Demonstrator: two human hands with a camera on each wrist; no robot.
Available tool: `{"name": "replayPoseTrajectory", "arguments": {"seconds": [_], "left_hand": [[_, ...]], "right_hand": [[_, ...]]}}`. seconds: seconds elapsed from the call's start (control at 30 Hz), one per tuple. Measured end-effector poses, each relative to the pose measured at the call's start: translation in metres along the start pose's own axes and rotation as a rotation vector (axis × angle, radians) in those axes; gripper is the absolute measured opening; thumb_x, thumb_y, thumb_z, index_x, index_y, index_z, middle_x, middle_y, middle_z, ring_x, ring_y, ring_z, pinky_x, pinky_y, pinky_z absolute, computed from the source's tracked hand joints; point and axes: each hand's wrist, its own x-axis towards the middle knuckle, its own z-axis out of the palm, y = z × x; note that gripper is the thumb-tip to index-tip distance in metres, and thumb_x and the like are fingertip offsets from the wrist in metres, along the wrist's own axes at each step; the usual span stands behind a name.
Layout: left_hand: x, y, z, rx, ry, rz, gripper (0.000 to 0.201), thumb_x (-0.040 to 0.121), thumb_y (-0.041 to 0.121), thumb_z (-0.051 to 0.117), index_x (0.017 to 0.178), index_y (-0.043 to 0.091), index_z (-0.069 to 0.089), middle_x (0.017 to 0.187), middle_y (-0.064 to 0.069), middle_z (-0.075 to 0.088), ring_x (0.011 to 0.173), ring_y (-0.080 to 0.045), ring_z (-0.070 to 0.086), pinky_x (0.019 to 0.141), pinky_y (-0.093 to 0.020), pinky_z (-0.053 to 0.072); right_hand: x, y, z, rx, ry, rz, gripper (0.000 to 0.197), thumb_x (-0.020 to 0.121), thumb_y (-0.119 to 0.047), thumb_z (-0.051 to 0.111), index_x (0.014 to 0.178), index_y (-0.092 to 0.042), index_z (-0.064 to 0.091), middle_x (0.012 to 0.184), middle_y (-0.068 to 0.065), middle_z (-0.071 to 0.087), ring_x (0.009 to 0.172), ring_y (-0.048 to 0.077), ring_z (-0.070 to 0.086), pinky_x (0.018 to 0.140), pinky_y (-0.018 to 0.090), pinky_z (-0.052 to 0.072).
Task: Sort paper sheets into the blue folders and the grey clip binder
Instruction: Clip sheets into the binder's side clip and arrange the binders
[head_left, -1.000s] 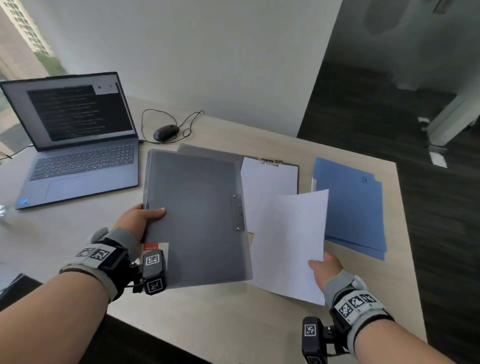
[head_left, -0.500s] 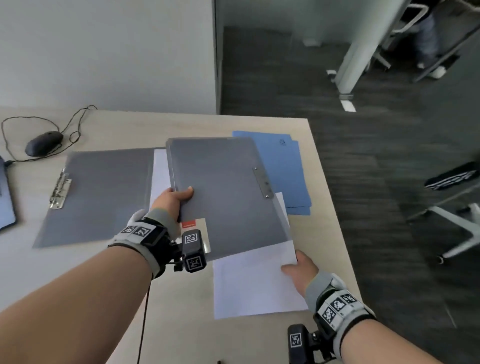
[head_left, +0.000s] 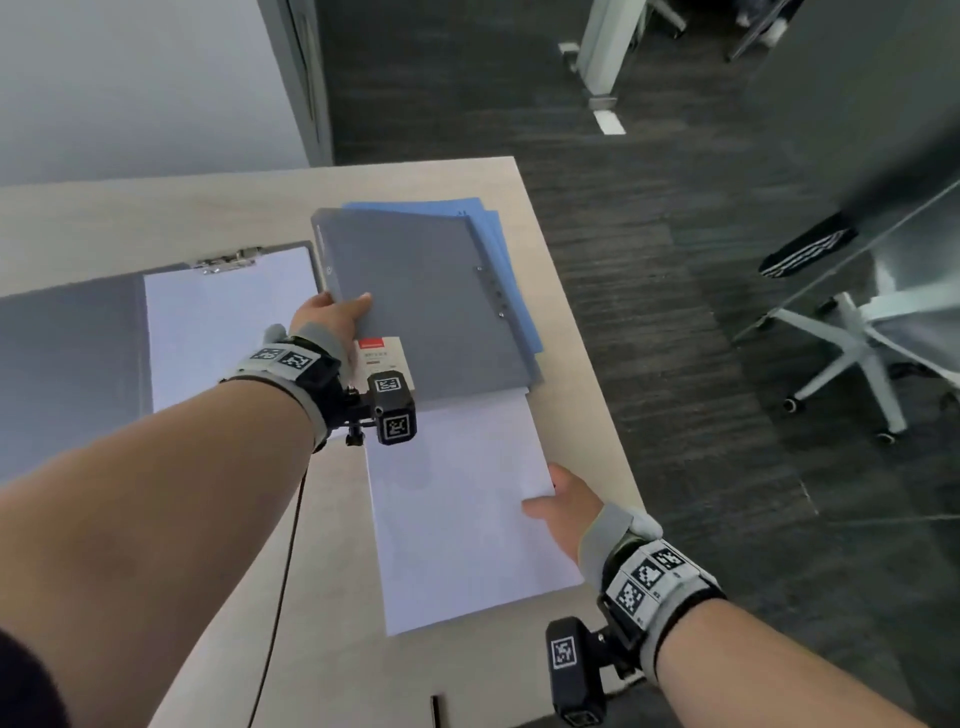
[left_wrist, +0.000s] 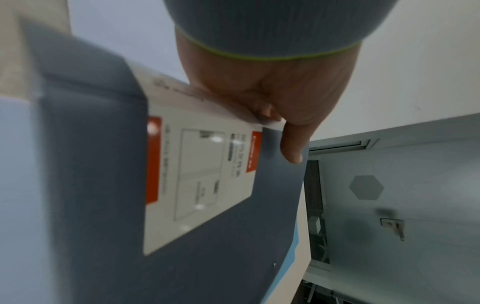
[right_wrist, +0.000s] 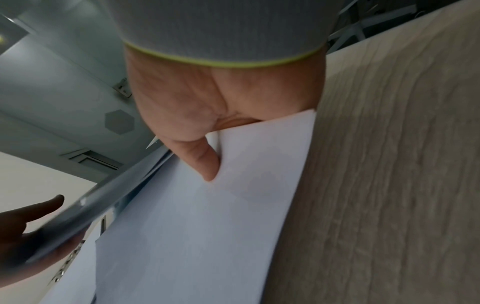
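Our left hand (head_left: 332, 314) grips the grey folder (head_left: 426, 301) at its left edge, with the thumb (left_wrist: 292, 144) on top of the cover and the other fingers hidden under it. The folder has a white label with red bands (left_wrist: 202, 181) near the corner at the wrist. From the left hand, the blue folders (head_left: 511, 270) lie at about two o'clock, under the grey folder, and only their right edges show. At about ten o'clock the open grey clip binder (head_left: 72, 353) lies flat on the table (head_left: 104, 218), with a white page (head_left: 228, 322) under its metal clip (head_left: 228, 260).

Our right hand (head_left: 563, 506) pinches a white sheet (head_left: 457, 519) at its right edge, the thumb (right_wrist: 205, 160) pressed on the top side. The far end of this sheet goes under the grey folder. An office chair (head_left: 857, 353) stands on the dark floor at three o'clock from the table.
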Motion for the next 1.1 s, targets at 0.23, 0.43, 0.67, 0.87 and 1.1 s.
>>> {"name": "replayPoseTrajectory", "arguments": {"seconds": [0.23, 0.43, 0.67, 0.87, 1.1], "left_hand": [[-0.019, -0.012, -0.040, 0.245, 0.058, 0.053, 0.069, 0.080, 0.019, 0.077, 0.142, 0.022, 0.047, 0.135, 0.002, 0.056, 0.110, -0.020, 0.058, 0.098, -0.041, 0.050], [-0.050, -0.058, -0.095, 0.549, 0.101, 0.054, 0.054, 0.084, 0.020, 0.073, 0.134, 0.015, 0.056, 0.132, -0.005, 0.059, 0.107, -0.023, 0.057, 0.087, -0.030, 0.044], [-0.067, -0.094, -0.135, 0.542, 0.139, -0.096, 0.047, 0.083, 0.026, 0.067, 0.128, 0.024, 0.054, 0.107, -0.007, 0.063, 0.095, -0.031, 0.062, 0.077, -0.038, 0.057], [-0.085, -0.106, -0.154, 0.649, 0.039, -0.143, 0.037, 0.082, 0.037, 0.063, 0.118, 0.028, 0.056, 0.094, -0.003, 0.068, 0.080, -0.022, 0.065, 0.065, -0.027, 0.048], [-0.099, -0.111, -0.193, 0.449, 0.010, -0.291, 0.052, 0.071, 0.046, 0.069, 0.105, 0.006, 0.068, 0.110, -0.018, 0.069, 0.095, -0.035, 0.066, 0.088, -0.039, 0.052]], "right_hand": [[0.001, -0.009, 0.000, 0.080, -0.168, 0.059, 0.062, 0.064, -0.006, 0.065, 0.126, -0.007, 0.059, 0.118, 0.015, 0.068, 0.108, 0.035, 0.064, 0.098, 0.048, 0.050], [-0.005, -0.019, 0.018, 0.176, -0.342, 0.183, 0.053, 0.063, -0.001, 0.065, 0.116, -0.005, 0.064, 0.116, 0.025, 0.068, 0.103, 0.045, 0.066, 0.090, 0.056, 0.053], [-0.013, -0.037, 0.058, 0.246, -0.437, 0.230, 0.037, 0.076, 0.003, 0.061, 0.112, -0.003, 0.064, 0.096, 0.018, 0.071, 0.078, 0.032, 0.070, 0.069, 0.039, 0.057], [-0.029, -0.056, 0.081, 0.283, -0.499, 0.191, 0.042, 0.066, -0.004, 0.064, 0.108, -0.005, 0.065, 0.094, 0.017, 0.070, 0.075, 0.033, 0.069, 0.059, 0.037, 0.055], [-0.060, -0.088, 0.103, 0.122, -0.662, 0.072, 0.048, 0.062, -0.004, 0.065, 0.109, 0.005, 0.063, 0.093, 0.022, 0.068, 0.071, 0.035, 0.069, 0.052, 0.037, 0.057]]}}
